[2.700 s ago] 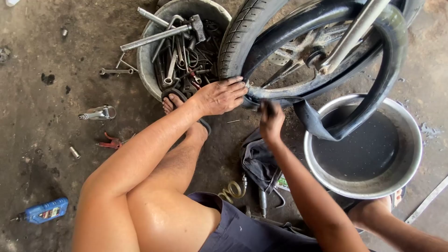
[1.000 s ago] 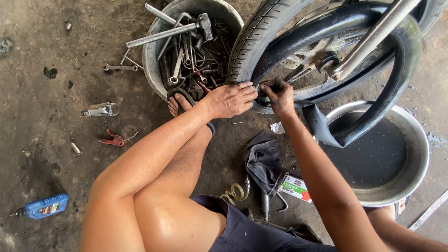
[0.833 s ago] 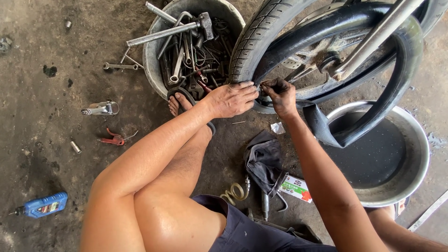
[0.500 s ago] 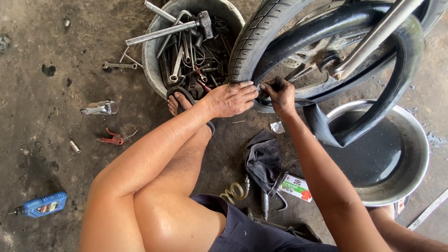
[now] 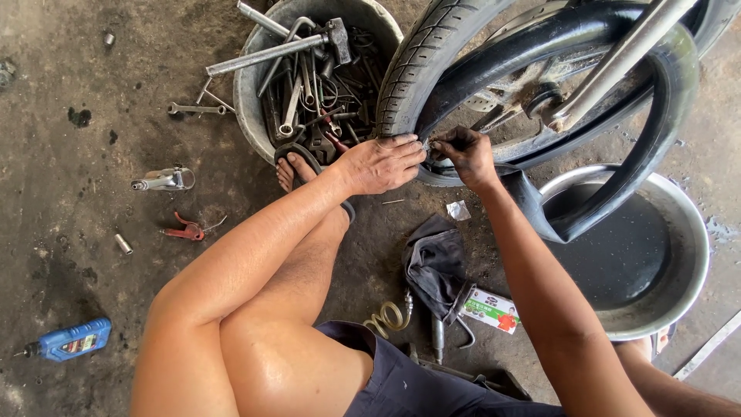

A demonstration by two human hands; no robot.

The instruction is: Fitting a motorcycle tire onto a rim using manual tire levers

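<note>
A motorbike wheel with a black treaded tyre stands at the top right. A black inner tube hangs out of it over a metal basin. My left hand presses on the lower edge of the tyre, fingers together. My right hand, smeared with grime, pinches something small at the rim right beside the left fingertips; what it pinches is too small to tell.
A round tub full of wrenches, a hammer and metal bars stands behind my sandalled foot. A metal basin holds dark water. Loose on the concrete: blue bottle, red tool, dark rag, small carton.
My right hand rose from below the tyre to the rim and met the left hand there. Since one second ago both hands have stayed almost still.
</note>
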